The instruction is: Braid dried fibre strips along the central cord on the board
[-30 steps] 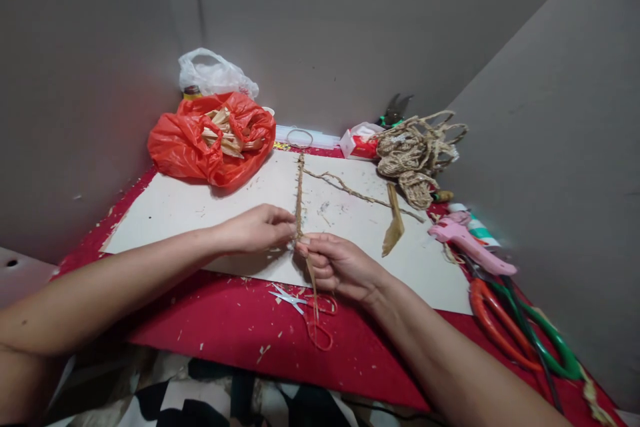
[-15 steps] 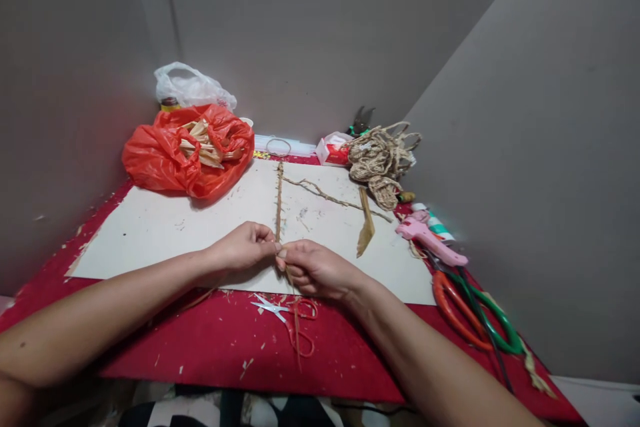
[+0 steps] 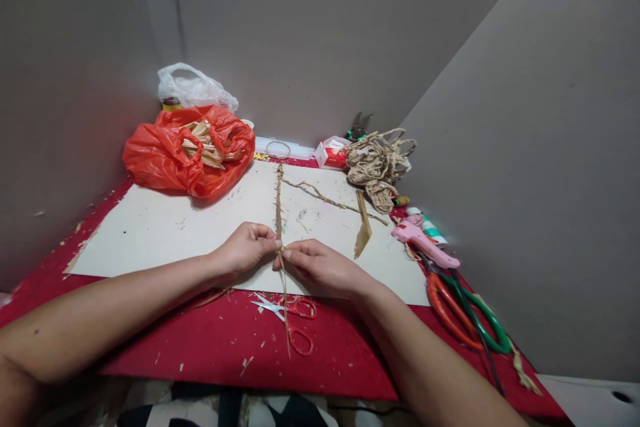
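A thin brown braided cord runs down the middle of a white board, with short ends sticking out along its sides. My left hand pinches the cord's near end between thumb and fingers. Touching the same spot from the right, my right hand is closed on a narrow dry fibre strip, whose loose end hangs down over the scissors. Those small red-handled scissors lie with blades parted on the red cloth. The fingertips partly hide the join.
At the back left sits a red plastic bag of dry husks, before a white bag. A twisted strand, a husk piece and a rope bundle lie right. Farther right are a pink glue gun and large scissors.
The hanging fibre strip has swung slightly left. My right fingers have shifted a little at the cord's end; my left hand stays nearly in place. The view has turned slightly.
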